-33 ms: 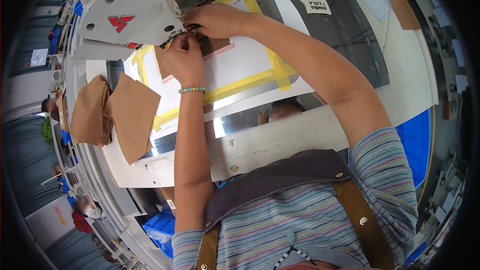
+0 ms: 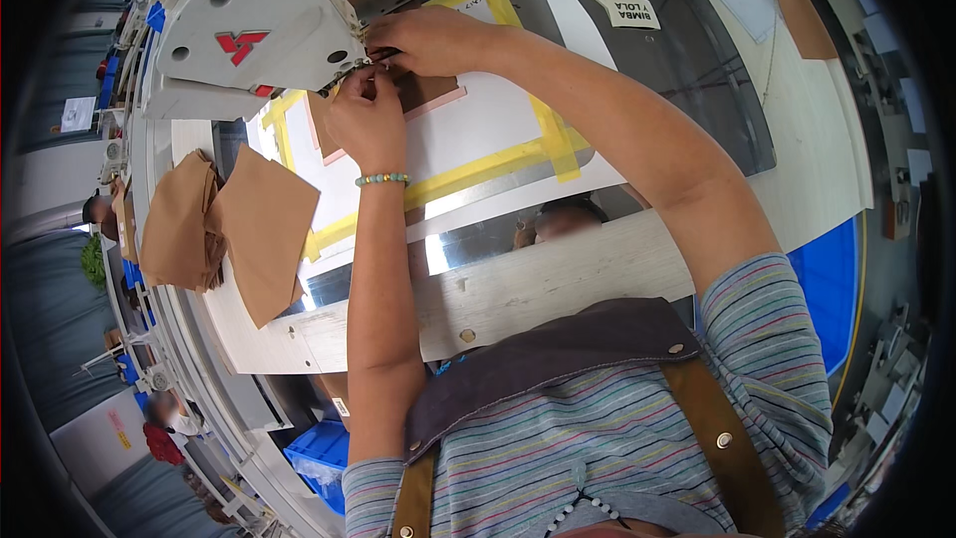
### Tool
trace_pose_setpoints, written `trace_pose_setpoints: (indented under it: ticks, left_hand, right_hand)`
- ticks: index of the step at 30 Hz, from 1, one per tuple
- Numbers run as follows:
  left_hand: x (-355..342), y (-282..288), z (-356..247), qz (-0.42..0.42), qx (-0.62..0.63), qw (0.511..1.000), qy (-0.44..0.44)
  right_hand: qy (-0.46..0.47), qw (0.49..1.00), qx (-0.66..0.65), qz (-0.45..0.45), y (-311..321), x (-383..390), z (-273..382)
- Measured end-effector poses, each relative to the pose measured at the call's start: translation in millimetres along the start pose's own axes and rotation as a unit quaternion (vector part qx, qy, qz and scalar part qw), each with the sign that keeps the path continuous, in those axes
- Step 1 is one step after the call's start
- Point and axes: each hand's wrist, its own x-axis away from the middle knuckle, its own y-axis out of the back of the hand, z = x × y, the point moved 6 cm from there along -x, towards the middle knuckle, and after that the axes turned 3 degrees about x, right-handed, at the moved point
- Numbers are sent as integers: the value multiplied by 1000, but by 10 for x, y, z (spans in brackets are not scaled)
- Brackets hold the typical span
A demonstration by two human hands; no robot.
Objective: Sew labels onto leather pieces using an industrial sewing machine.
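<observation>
Between the frame just before and this one no change shows: the left hand [image 2: 366, 128] and right hand [image 2: 428, 44] keep the same place beside the machine [image 2: 264, 5], so the work there shows no visible advance. The left hand stands with thumb and forefinger curled close together, a small dark gap showing between them; whether the tips pinch anything, one cannot tell. The right hand reaches in from the right, fingers bent toward the machine, their tips partly hidden, so its hold cannot be told either. The brown piece [image 2: 428, 90] is below the hands, at the far left of the table [image 2: 558, 284], within the white sheet [image 2: 483, 130] framed by yellow tape [image 2: 473, 169]. The brown piece looks matte and flat where it shows, with a pinkish strip [image 2: 443, 103] along its near right side; the hands cover its middle, and its far edge is not clear. To the near left, a stack of brown pieces [image 2: 179, 224] lies beside a larger, smooth brown panel [image 2: 267, 229] with angled corners, and pale labels [image 2: 627, 12] lie at the far right
</observation>
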Motion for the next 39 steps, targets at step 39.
trace_pose_setpoints:
  ticks: [39]
  left_hand:
    - [-11, 45, -167, -11, -55, 998, -14]
  right_hand:
    - [5, 999, 30, -21, 51, -4, 4]
